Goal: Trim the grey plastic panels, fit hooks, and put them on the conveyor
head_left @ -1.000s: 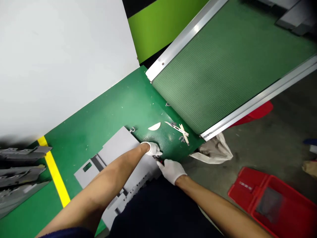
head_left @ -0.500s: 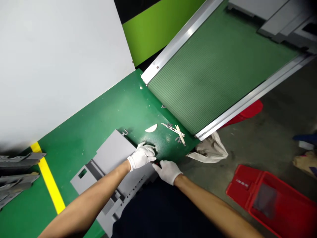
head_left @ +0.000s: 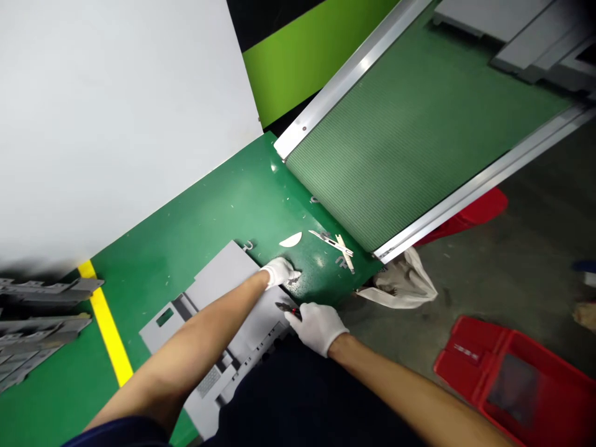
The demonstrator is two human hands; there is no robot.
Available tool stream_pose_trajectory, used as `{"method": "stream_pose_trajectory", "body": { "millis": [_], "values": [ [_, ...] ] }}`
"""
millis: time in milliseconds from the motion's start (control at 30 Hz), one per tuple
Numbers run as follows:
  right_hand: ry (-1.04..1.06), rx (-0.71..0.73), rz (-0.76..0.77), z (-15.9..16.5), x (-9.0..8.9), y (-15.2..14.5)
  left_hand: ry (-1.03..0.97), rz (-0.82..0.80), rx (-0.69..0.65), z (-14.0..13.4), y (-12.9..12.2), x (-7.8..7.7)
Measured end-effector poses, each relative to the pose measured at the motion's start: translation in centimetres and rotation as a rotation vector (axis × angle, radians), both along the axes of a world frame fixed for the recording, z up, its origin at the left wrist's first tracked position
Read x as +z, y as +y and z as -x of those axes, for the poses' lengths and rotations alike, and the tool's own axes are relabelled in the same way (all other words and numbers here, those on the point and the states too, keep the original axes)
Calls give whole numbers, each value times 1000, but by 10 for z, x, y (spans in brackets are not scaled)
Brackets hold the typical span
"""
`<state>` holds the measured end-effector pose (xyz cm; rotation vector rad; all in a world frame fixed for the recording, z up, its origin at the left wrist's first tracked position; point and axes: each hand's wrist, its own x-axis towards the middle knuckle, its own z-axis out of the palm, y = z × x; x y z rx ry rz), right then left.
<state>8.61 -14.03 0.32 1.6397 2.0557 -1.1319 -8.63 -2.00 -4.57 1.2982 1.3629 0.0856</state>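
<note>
Our left hand (head_left: 281, 272) presses flat on the grey panel (head_left: 223, 310), which runs from seven to one o'clock; our right hand (head_left: 316, 324) grips cutters (head_left: 285, 308) at its near edge.

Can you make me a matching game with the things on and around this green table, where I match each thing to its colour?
Things:
1. panel
2. crate
3. stripe
4. bag

Colours:
A. red
B. white
C. grey
D. yellow

Pairs: 1-C, 2-A, 3-D, 4-B. The left hand rests on the panel's far corner, and the right hand holds a small cutter at the panel's edge.
</note>
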Motion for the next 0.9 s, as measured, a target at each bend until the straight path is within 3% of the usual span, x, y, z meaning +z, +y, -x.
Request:
{"method": "stream_pose_trajectory", "body": {
  "millis": [167,300,367,433,500,567,700,800,900],
  "values": [
    [7,-188,47,-22,-16,-13,-144,-23,266,15,10,19],
    [-3,-225,140,-37,-27,-15,-210,36,201,-9,11,19],
    [-2,-217,161,-39,-29,-10,-194,-80,182,-11,16,20],
    [11,-253,179,-36,-29,-2,69,-342,208,5,25,21],
    [34,-293,203,-28,-31,8,495,-530,278,40,35,20],
    [69,-289,215,-14,-34,21,782,-462,342,82,40,15],
    [122,-227,217,29,-42,51,678,-163,412,145,27,-6],
    [146,-167,214,63,-49,75,623,-135,462,159,13,-15],
    [133,-141,216,90,-55,94,619,-109,498,158,7,-14]
  ]
}}
